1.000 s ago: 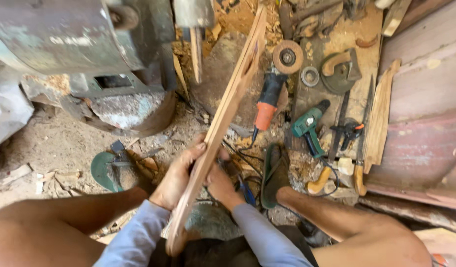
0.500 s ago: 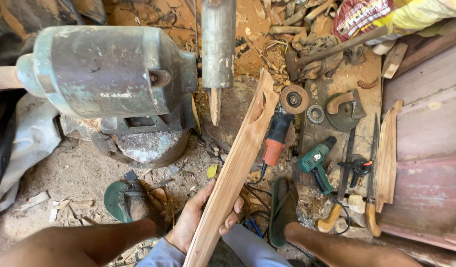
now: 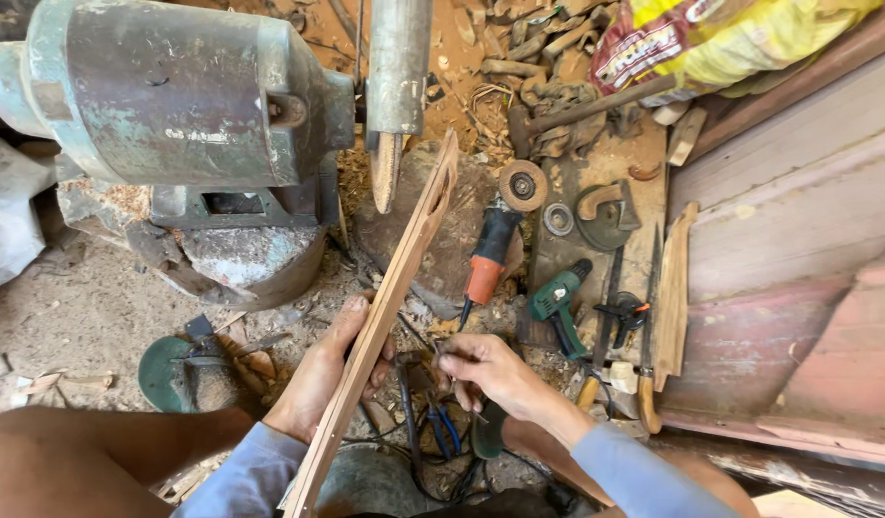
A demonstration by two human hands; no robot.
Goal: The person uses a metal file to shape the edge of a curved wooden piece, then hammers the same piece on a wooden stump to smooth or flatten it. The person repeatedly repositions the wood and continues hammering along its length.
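Note:
My left hand (image 3: 329, 372) grips a long, thin wooden strip (image 3: 404, 278) from the side. The strip slants from my lap up toward a pointed bit (image 3: 386, 173) under a grey spindle (image 3: 397, 62). A slot shows near the strip's far end. My right hand (image 3: 483, 369) is off the strip, just to its right, with fingers pinched on what looks like a thin dark stick (image 3: 480, 414). Blue-handled pliers (image 3: 440, 427) lie on the ground below that hand. Both blue sleeves show at the bottom.
A big grey-green motor (image 3: 174, 96) sits upper left above a green round base (image 3: 166, 372). An orange-handled angle grinder (image 3: 488, 261), a green drill (image 3: 557, 302), a hammer (image 3: 596, 104) and chisels (image 3: 646, 384) lie right of the strip. Reddish planks (image 3: 797, 249) fill the right; a yellow sack (image 3: 740, 34) lies above them.
My right hand has let go of the strip and moved right, low to the ground. The left hand still holds the strip. The view has tilted up toward the motor.

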